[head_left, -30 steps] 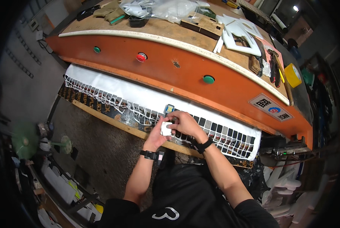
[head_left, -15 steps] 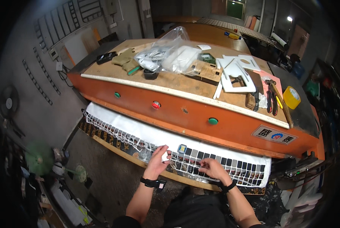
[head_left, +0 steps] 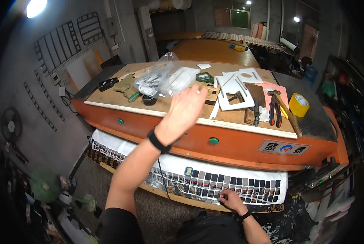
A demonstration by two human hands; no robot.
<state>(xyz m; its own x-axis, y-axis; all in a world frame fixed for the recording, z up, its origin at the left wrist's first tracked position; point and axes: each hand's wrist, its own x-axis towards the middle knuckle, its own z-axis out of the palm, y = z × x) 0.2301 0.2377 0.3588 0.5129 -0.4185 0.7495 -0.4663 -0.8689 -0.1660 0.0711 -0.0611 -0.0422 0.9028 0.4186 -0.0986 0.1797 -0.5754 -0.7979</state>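
My left hand is stretched out over the bench top, its fingertips bent down beside a flat wooden box. The back of the hand hides what the fingers do. Lower down, my right hand is closed in a pinch at the near edge of a white grid. Whatever it pinches is too small to name. Rows of black and grey rectangular pieces lie on white cloth at the grid. A small blue-rimmed item with a yellow middle lies at the left end of the pieces.
On the orange-fronted bench lie a clear plastic bag, white cut-out panels, pliers, a hammer and yellow tape. Green buttons project from its front. A green fan stands at lower left.
My left hand has risen from the grid up over the bench top; the white piece it held is out of sight. My right hand has shifted slightly nearer to me. The view has tilted up.
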